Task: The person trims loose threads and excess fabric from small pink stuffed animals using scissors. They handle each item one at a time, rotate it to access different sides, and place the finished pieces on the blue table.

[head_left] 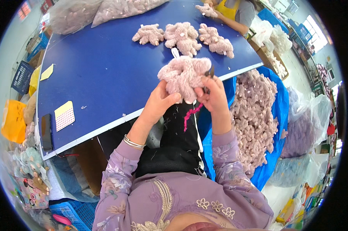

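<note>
A fluffy pale pink plush piece [181, 75] with stubby limbs and a white tag [175, 52] is held up over the table's near edge. My left hand [160, 101] grips its lower left side, thumb in front. At its right side my right hand [213, 94] is closed around small dark thread snips [210, 73], its fingers against the plush. A bright pink braided cord [190, 114] hangs below that hand. Beyond lie three heaps of similar plush: a left one [148, 34], a middle one [181, 37] and a right one [216, 40].
The blue table [104, 77] bears a sticker sheet [64, 115] and a phone [46, 133]. Filled clear bags [124, 9] stand at its far side. A blue sack [280, 102] full of plush pieces [254, 123] is at my right. Across the table, a co-worker holds a plush [207, 10].
</note>
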The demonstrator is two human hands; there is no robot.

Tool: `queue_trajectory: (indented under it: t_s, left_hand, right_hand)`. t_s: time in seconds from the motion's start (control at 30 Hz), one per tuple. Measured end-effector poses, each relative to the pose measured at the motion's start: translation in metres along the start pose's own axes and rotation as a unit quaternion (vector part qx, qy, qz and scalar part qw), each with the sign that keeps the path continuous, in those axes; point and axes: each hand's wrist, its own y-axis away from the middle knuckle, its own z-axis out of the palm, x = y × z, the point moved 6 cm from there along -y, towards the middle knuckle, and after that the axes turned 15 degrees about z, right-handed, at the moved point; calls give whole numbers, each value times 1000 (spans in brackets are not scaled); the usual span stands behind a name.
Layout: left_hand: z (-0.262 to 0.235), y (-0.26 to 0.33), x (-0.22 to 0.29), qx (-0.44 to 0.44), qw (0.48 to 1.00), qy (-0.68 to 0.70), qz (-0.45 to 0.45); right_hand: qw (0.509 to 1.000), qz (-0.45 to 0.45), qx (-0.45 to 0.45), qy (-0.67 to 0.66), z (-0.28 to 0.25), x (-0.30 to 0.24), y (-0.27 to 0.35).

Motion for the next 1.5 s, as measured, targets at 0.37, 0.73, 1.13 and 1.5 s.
queue_trajectory:
  t_s: [0.37, 0.73, 1.13, 1.5]
  left_hand:
    - [-25, 6, 25, 146, 985, -76, 51]
    - [-18, 9, 44, 132, 955, -259, 60]
    - [-19, 8, 50, 137, 936, -318, 60]
    - [-17, 14, 30, 107, 972, -202, -59]
  right_hand:
    - [948, -209, 212, 108, 2, -19, 12]
    - [866, -262, 36, 425, 78, -26, 20]
    - [887, -220, 68, 401, 73, -25, 15]
    - [793, -307, 72, 521, 73, -10, 14]
